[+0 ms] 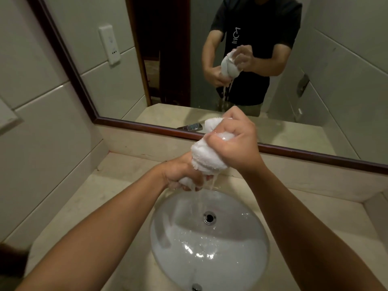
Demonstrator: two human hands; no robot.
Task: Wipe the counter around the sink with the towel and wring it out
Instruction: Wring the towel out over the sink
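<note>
A wet white towel (204,155) is twisted into a thick roll above the back of the white oval sink (165,234). My right hand (235,139) grips its upper end, fingers curled tight. My left hand (182,174) grips the lower end just over the basin. Water streams from the towel down into the sink near the drain (209,217). The beige stone counter (117,192) surrounds the sink.
A dark-framed mirror (147,127) runs along the back of the counter and reflects a person wringing the towel. A phone (192,127) lies behind the towel, by the mirror. Tiled wall stands on the left, a counter side wall (373,211) on the right.
</note>
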